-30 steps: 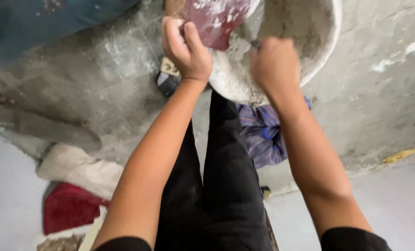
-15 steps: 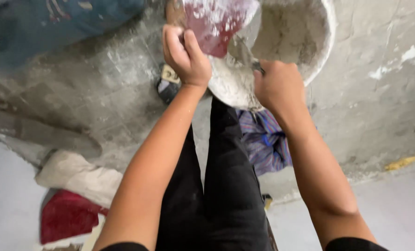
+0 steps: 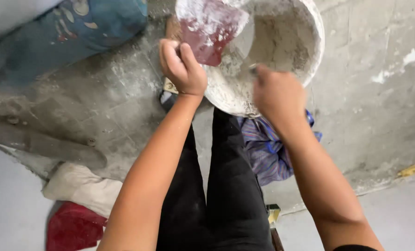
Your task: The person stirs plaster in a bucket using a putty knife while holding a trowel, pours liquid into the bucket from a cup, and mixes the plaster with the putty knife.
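A white bucket [image 3: 310, 32] smeared with pale plaster stands on the concrete floor in front of my legs. My left hand [image 3: 182, 69] is closed around the handle of a dark red flat board [image 3: 207, 30] coated with white plaster, held over the bucket's left rim. My right hand [image 3: 277, 95] is blurred at the bucket's near rim, fist closed on a thin tool [image 3: 253, 69] whose metal end just shows above the knuckles. What kind of tool it is cannot be made out.
A blue and purple striped cloth [image 3: 268, 148] lies under my right forearm. A blue sack [image 3: 72, 32] sits at top left. A beige cloth [image 3: 84, 188] and a red cloth [image 3: 72, 227] lie at lower left. A yellow scrap [image 3: 414, 168] lies at right.
The bucket and red board now show lower and fuller in view. My right hand has shifted along the bucket's near rim and is blurred by motion. My left hand keeps its grip.
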